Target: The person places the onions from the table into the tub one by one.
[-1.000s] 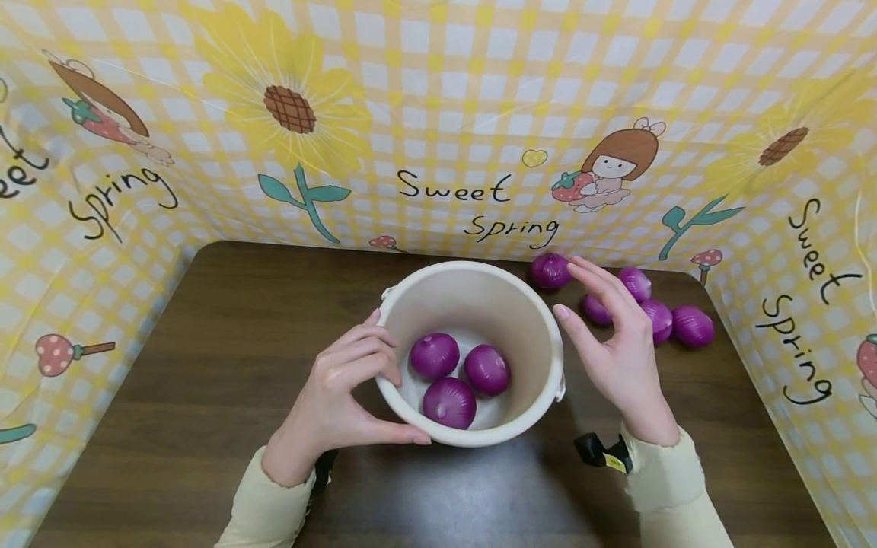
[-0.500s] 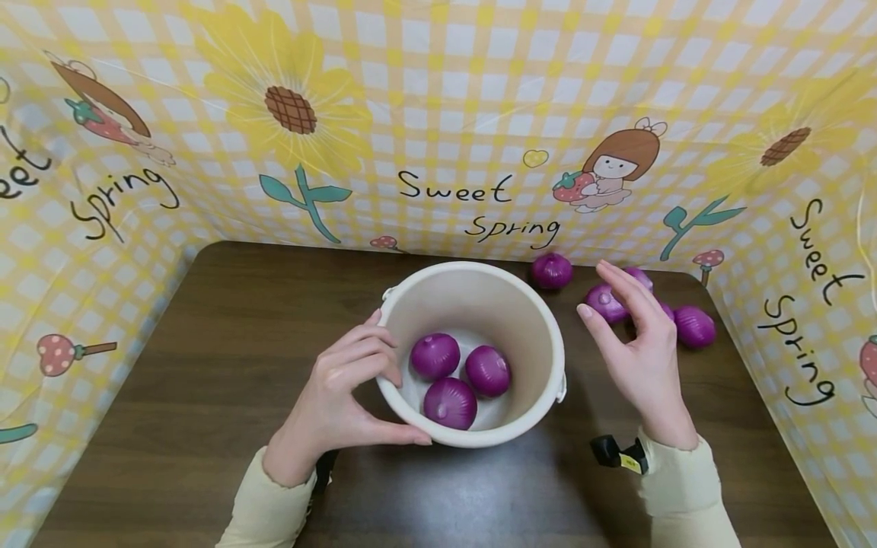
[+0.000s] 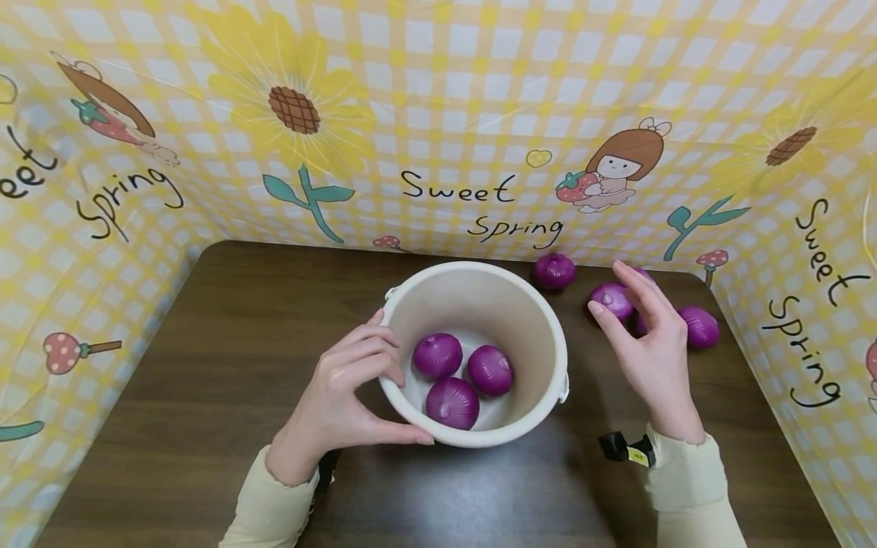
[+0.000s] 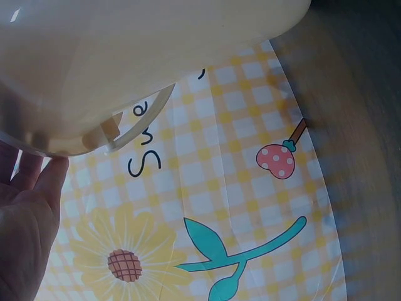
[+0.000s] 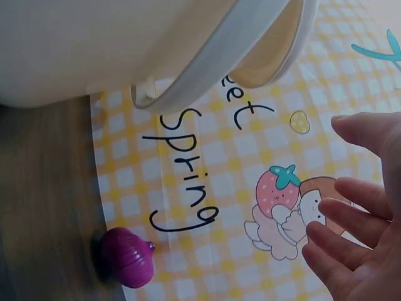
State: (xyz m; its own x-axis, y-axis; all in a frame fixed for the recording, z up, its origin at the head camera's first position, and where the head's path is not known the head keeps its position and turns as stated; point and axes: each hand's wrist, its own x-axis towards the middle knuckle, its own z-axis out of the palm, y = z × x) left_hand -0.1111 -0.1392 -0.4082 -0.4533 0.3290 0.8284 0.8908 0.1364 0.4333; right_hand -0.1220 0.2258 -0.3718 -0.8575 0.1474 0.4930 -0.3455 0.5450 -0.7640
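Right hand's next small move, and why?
I'd probably lower the right hand to the onion seen between its thumb and fingers in the head view. That hand holds nothing and is parted, ready to grasp, while the left hand holds the bucket by its rim, with room beside the three onions inside.
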